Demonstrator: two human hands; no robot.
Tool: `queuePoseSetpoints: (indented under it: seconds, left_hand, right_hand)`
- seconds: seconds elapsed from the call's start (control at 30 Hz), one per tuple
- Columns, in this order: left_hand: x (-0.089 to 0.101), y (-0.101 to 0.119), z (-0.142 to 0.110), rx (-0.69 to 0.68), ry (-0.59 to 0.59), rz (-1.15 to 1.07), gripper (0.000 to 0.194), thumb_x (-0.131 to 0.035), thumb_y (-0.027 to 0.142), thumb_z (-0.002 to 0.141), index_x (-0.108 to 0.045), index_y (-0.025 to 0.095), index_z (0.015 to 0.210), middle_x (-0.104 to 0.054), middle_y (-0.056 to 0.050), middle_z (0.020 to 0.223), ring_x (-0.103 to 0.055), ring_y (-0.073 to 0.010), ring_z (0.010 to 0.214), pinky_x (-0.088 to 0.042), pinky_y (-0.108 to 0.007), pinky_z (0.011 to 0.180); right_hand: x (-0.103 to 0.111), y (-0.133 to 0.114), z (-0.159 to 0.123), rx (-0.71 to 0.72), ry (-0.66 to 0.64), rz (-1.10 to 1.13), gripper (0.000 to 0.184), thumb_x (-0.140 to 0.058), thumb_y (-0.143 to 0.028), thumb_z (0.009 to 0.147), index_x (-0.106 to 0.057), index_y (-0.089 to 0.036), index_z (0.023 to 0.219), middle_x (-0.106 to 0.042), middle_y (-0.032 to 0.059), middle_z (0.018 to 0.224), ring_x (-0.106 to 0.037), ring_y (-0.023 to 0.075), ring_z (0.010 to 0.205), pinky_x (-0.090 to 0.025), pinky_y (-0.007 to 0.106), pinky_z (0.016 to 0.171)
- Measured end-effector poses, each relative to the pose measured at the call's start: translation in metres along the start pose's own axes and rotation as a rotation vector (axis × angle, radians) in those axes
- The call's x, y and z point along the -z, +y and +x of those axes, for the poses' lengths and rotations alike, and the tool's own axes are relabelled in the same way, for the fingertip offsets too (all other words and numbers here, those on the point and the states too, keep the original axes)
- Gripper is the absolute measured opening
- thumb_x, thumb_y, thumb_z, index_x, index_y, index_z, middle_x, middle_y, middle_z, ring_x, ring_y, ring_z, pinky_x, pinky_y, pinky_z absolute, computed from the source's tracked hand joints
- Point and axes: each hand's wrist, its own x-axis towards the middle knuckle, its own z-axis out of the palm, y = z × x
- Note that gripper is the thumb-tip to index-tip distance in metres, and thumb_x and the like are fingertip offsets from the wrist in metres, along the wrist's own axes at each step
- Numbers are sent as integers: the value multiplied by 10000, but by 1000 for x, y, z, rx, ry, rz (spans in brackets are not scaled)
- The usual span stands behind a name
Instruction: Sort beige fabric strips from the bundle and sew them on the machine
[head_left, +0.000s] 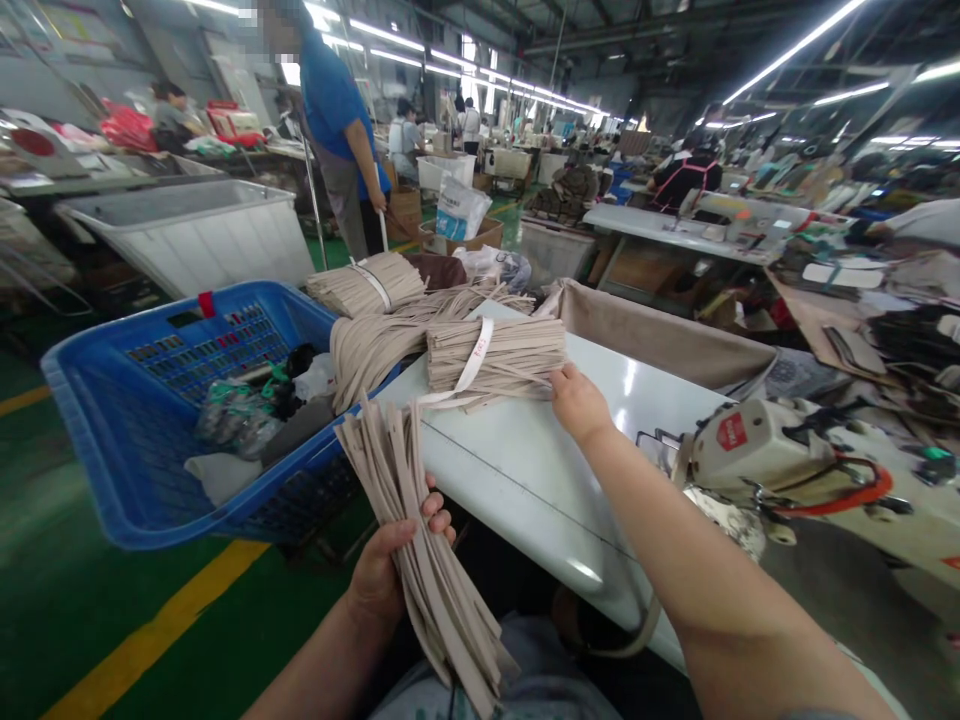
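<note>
My left hand (pixel 394 555) is wrapped round a loose sheaf of beige fabric strips (pixel 431 575), which slants from the table edge down over my lap. At the near side of the white table, my right hand (pixel 581 402) has its fingers closed at the right end of a tied bundle of the same strips (pixel 517 350). How many strip ends it pinches I cannot tell. A white band (pixel 476 355) with red writing goes round that bundle. Behind it lie a loose, drooping heap of strips (pixel 379 345) and another banded bundle (pixel 367 283).
On the left stands a blue plastic basket (pixel 97 420) with bagged items in it. A sewing machine (pixel 772 455) sits on the right of the white table (pixel 510 455). Behind are a cloth-lined bin (pixel 667 340), a grey-white tub (pixel 195 235) and a standing person in blue (pixel 334 100).
</note>
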Motion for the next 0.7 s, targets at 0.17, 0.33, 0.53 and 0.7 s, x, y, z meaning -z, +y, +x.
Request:
queuePoseSetpoints:
  seconds: [0.17,0.33,0.53,0.7]
  left_hand:
    - [4,21,4,-80,-19,22,580,-794,173,633,-582,216,1171,-518,3,858,-557,-123,741,-542,-305,758]
    - [-3,49,2,-168,-30,7,628,-801,163,613,-545,210,1185,-510,24,825,-539,-101,687,-543,-294,716]
    - [-21,78,-11,-317,-130,5,626,-788,109,627,-509,178,1183,-537,42,815,-555,-82,678,-550,-278,716]
    - [-33,90,-15,-370,-156,-1,628,-786,86,615,-505,182,1169,-540,42,826,-577,-83,690,-549,-277,719]
  right_hand:
    - [-13,11,-15,41,-70,-14,356,-440,-172,958,-578,-131,1283,-597,159,1235,-596,267,1108,-442,328,938]
    - [-15,10,-29,90,-123,-41,361,-366,-206,1011,-562,-139,1307,-577,170,1281,-577,255,1157,-442,321,961]
    - [1,-5,-46,92,-208,-76,338,-412,-166,971,-548,-74,1266,-631,225,1204,-632,301,1104,-474,378,922]
    - [19,-16,-76,77,-329,-42,324,-433,-187,954,-602,-96,1215,-731,193,1027,-705,304,1004,-506,370,832]
